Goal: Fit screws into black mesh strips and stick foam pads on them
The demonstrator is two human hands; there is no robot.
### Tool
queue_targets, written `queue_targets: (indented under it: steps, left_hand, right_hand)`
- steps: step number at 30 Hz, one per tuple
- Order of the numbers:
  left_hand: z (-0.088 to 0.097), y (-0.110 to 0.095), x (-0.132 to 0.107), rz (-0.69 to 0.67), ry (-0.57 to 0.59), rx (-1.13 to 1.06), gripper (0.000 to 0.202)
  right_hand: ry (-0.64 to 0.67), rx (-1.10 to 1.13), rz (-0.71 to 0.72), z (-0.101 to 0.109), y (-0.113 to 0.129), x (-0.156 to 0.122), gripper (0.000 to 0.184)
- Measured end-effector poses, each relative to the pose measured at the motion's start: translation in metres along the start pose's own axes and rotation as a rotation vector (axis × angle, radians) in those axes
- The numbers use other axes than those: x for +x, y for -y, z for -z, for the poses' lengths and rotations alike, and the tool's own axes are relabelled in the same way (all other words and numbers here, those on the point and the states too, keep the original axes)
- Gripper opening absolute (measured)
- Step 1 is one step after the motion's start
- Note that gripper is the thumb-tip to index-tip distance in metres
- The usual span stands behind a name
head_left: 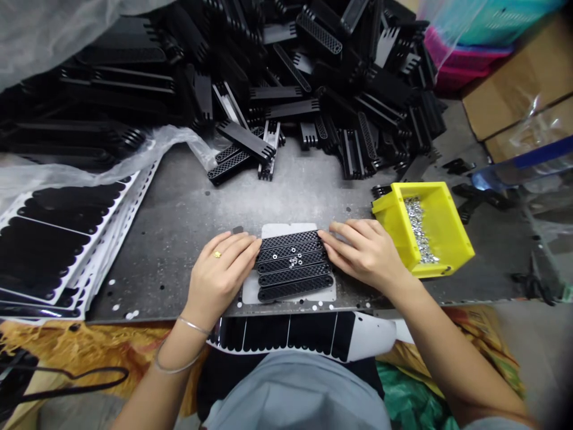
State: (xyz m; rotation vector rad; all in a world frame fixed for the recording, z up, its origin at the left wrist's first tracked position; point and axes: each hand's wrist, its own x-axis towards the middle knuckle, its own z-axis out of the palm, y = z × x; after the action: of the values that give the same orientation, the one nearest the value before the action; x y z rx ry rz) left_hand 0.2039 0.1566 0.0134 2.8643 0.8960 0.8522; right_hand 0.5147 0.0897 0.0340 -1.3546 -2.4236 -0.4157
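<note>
- Left hand (pixel 221 275): fingers (pixel 242 246) pressed together, flat against left end of black perforated plastic strips (pixel 293 266)
- Right hand (pixel 364 254): fingers (pixel 338 240) likewise against right end, no pinch
- Strips on white backing sheet (pixel 280 230), grey metal tabletop (pixel 179 239)
- Tiny silver rings, probably nuts (pixel 294 261), atop strips
- Yellow plastic bin (pixel 447 239) just beside right hand

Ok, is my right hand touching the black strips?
Touching: the head view shows the right hand with its fingertips resting against the right ends of the black strips.
</note>
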Motion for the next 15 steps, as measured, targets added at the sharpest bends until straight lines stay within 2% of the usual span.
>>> queue_targets:
  steps: [3,8,11,15]
  left_hand:
    - [0.004,-0.005,-0.005,-0.03,0.063,0.05,0.035]
    - [0.011,-0.027,0.0,0.063,0.094,0.15,0.035]
    - [0.013,-0.03,0.005,0.072,0.101,0.137,0.031]
    - [0.014,-0.021,0.005,0.057,0.097,0.085,0.03]
  right_hand:
    - [0.03,-0.089,0.076,0.004,0.008,0.001,0.021]
    - [0.121,-0.182,0.058,0.01,0.027,0.012,0.02]
    - [0.147,-0.142,0.088,0.014,0.023,0.017,0.02]
    - [0.12,0.046,0.035,0.011,0.012,0.027,0.016]
